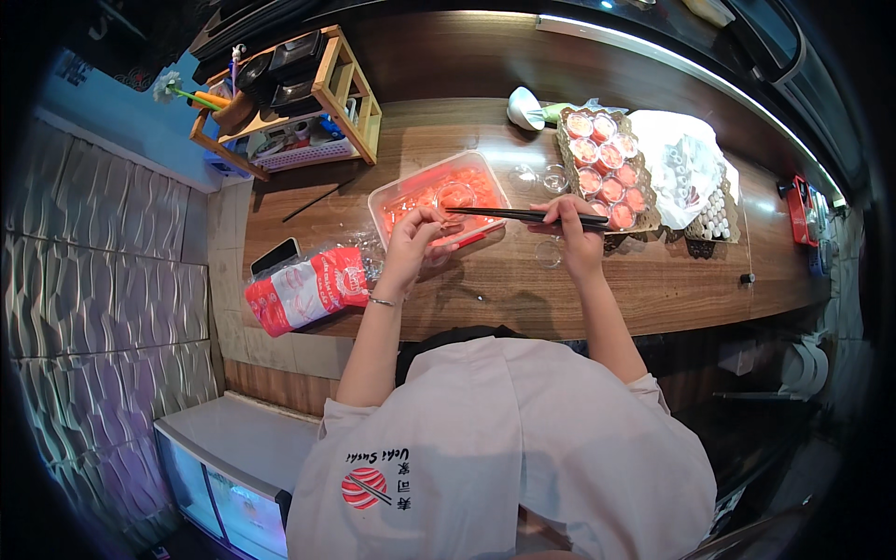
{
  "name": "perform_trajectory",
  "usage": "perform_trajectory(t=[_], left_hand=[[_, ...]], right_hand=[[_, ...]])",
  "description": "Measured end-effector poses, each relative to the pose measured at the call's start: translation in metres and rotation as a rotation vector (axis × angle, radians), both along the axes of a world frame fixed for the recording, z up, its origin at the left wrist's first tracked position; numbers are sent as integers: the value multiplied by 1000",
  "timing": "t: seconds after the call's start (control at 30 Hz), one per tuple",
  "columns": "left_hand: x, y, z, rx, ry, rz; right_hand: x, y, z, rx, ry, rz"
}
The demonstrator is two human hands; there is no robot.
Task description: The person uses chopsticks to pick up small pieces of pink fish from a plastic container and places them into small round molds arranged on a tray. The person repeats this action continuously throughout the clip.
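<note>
My right hand [577,233] grips a pair of black chopsticks [509,214], their tips reaching left over a clear plastic tub [495,177]. Orange-pink shreds [411,198], perhaps pickled ginger, fill much of that tub. At its near edge, my left hand [411,247] has its fingers closed on a small clear plastic cup [457,194] held over the shreds. The chopstick tips are at this cup; its contents are hard to make out. Right of the tub, small clear round pieces [554,177] lie on the wooden table, with another clear round piece [549,252] nearer me.
A brown tray [566,149] of filled cups stands at the back right, beside a white bag [667,140] and a carton of small white items [714,219]. On the left lie a red-and-white packet [313,289], a phone [275,257] and a dark stick [317,200]. A wooden shelf [341,89] stands behind.
</note>
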State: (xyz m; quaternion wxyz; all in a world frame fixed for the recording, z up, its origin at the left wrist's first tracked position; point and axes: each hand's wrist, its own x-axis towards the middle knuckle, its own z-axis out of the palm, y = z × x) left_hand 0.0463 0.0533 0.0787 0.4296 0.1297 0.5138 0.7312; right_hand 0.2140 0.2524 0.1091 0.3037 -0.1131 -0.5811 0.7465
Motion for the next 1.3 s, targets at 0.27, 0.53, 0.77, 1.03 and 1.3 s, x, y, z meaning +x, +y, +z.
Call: perform_trajectory(t=[0.27,0.53,0.77,1.03,1.3], left_hand=[[6,-9,10,15,-11,-43],[13,-19,50,129,-10,-373],[16,-6,51,-20,76,-428],[9,-11,26,360,-257,-124],[41,29,34,170,139,-160]], right_hand=[[13,20,19,-57,170,-166],[14,22,40,326,-374,-79],[-5,-20,-9,23,-421,281],[-5,-6,-3,-95,-397,261],[-15,-26,2,119,-383,208]])
